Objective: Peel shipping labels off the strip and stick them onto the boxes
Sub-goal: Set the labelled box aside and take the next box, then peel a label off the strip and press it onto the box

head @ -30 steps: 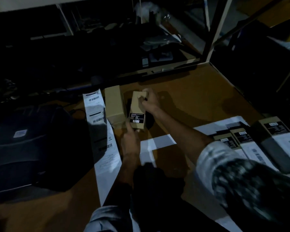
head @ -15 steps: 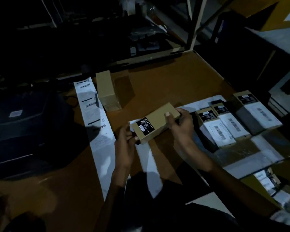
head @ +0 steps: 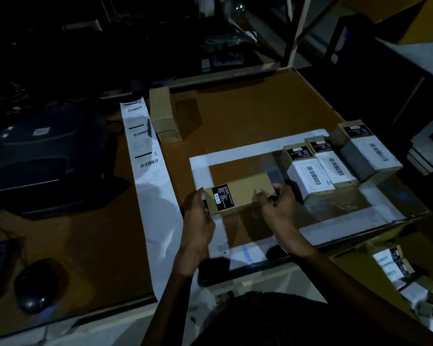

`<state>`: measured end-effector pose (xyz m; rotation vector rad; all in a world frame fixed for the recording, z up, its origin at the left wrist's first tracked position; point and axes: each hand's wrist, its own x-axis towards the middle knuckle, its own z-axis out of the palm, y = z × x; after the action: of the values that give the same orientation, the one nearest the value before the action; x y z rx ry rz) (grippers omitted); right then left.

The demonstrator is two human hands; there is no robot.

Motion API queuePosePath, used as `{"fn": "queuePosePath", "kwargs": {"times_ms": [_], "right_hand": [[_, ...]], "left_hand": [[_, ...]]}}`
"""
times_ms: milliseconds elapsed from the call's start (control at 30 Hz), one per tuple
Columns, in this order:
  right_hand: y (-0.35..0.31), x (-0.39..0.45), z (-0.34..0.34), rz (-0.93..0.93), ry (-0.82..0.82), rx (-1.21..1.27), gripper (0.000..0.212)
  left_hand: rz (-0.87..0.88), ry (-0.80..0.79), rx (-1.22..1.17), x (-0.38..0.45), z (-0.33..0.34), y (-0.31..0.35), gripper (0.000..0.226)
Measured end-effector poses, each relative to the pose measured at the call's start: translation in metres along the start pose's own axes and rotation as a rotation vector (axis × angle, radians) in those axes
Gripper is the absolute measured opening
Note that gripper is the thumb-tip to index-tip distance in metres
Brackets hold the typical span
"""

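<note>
You hold a brown box [head: 240, 196] flat between both hands, over the white taped frame [head: 200, 168] on the table [head: 260, 106]. Your left hand [head: 198, 221] curls its fingers round the box's left end, beside its black sticker [head: 222, 198]. Your right hand [head: 278, 208] pinches the right end, thumb on top. No white label is on its top face. The label strip [head: 145, 151] lies well to the left, running toward you across the table. Three labelled boxes [head: 310, 173] sit side by side just to the right. Another plain box [head: 161, 113] stands at the far end of the strip. A mouse [head: 35, 288] and a printer [head: 43, 156] sit at left.
</note>
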<state>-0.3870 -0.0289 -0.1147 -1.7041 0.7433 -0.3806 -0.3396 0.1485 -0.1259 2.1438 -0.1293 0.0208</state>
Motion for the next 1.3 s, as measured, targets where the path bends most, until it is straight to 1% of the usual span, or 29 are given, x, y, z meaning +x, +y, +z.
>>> {"fn": "queuePosePath", "kwargs": {"times_ms": [33,100,133,200,233,300,333,400,433,467,500,567,600,633,700,733,800,833,900,967,1000,1067,1100,1133,1200,1233,1300], "right_hand": [[-0.002,0.002,-0.004,0.018,-0.039,-0.013,0.028],[-0.007,0.003,-0.007,0.041,-0.101,-0.041,0.029],[-0.008,0.002,-0.011,0.035,-0.135,-0.060,0.030],[-0.004,0.001,-0.017,0.033,-0.201,-0.081,0.034],[0.000,-0.001,-0.021,0.039,-0.231,-0.084,0.039],[0.004,-0.008,-0.029,0.025,-0.259,-0.097,0.056],[0.005,-0.012,-0.031,-0.014,-0.246,-0.129,0.063],[0.008,-0.021,-0.033,-0.118,-0.193,-0.205,0.067],[0.010,-0.027,-0.033,-0.182,-0.173,-0.223,0.068],[0.010,-0.032,-0.033,-0.243,-0.163,-0.227,0.070],[0.009,-0.036,-0.033,-0.297,-0.158,-0.225,0.072],[0.003,-0.042,-0.032,-0.392,-0.160,-0.200,0.069],[0.000,-0.043,-0.031,-0.429,-0.168,-0.175,0.066],[-0.002,-0.044,-0.028,-0.455,-0.177,-0.150,0.064],[-0.007,-0.047,-0.022,-0.503,-0.204,-0.106,0.060],[-0.008,-0.049,-0.017,-0.530,-0.227,-0.087,0.058],[-0.012,-0.053,-0.005,-0.560,-0.287,-0.075,0.052],[-0.016,-0.057,0.003,-0.551,-0.321,-0.072,0.050],[-0.024,-0.064,0.023,-0.534,-0.390,-0.045,0.043],[-0.036,-0.069,0.050,-0.536,-0.439,-0.041,0.034],[-0.043,-0.070,0.064,-0.496,-0.470,-0.059,0.033],[-0.060,-0.067,0.095,-0.340,-0.562,-0.146,0.042],[-0.065,-0.062,0.112,-0.268,-0.600,-0.211,0.050],[-0.068,-0.056,0.128,-0.213,-0.621,-0.280,0.057],[-0.073,-0.046,0.159,-0.147,-0.604,-0.397,0.066],[-0.076,-0.043,0.171,-0.133,-0.575,-0.427,0.065],[-0.082,-0.041,0.191,-0.098,-0.512,-0.403,0.056]], "left_hand": [[-0.004,-0.021,-0.009,-0.001,0.002,0.000,0.046],[-0.105,-0.101,-0.039,-0.006,0.000,0.001,0.054],[-0.150,-0.089,-0.004,-0.009,0.001,0.003,0.058],[-0.187,-0.015,0.035,-0.024,0.002,0.013,0.052],[-0.195,0.035,0.036,-0.030,0.005,0.018,0.050],[-0.150,0.074,0.021,-0.042,0.008,0.022,0.052],[-0.147,0.080,0.039,-0.047,0.007,0.022,0.052],[-0.185,0.124,-0.036,-0.056,0.006,0.012,0.046],[-0.196,0.164,-0.005,-0.062,0.004,0.012,0.043],[-0.164,0.191,0.033,-0.066,-0.001,0.009,0.040],[-0.097,0.200,0.028,-0.067,-0.006,0.008,0.036],[0.045,0.208,0.121,-0.067,-0.014,-0.006,0.028],[0.068,0.189,0.113,-0.065,-0.019,-0.007,0.025],[0.043,0.172,0.063,-0.063,-0.026,-0.004,0.028],[0.017,0.188,-0.007,-0.057,-0.037,-0.001,0.038],[0.036,0.198,0.015,-0.053,-0.042,-0.002,0.041],[0.020,0.199,0.092,-0.045,-0.051,-0.005,0.043],[0.002,0.191,0.115,-0.040,-0.057,-0.011,0.045],[-0.053,0.124,0.168,-0.029,-0.070,-0.025,0.049],[-0.100,0.004,0.266,-0.019,-0.084,-0.041,0.052],[-0.094,-0.065,0.353,-0.016,-0.090,-0.047,0.053],[-0.003,-0.135,0.524,-0.013,-0.101,-0.057,0.054],[0.042,-0.142,0.556,-0.012,-0.107,-0.061,0.052],[0.064,-0.148,0.536,-0.012,-0.111,-0.065,0.050],[0.070,-0.166,0.501,-0.010,-0.119,-0.072,0.046],[0.076,-0.161,0.514,-0.010,-0.121,-0.074,0.045],[0.093,-0.152,0.533,-0.011,-0.126,-0.078,0.042]]}}
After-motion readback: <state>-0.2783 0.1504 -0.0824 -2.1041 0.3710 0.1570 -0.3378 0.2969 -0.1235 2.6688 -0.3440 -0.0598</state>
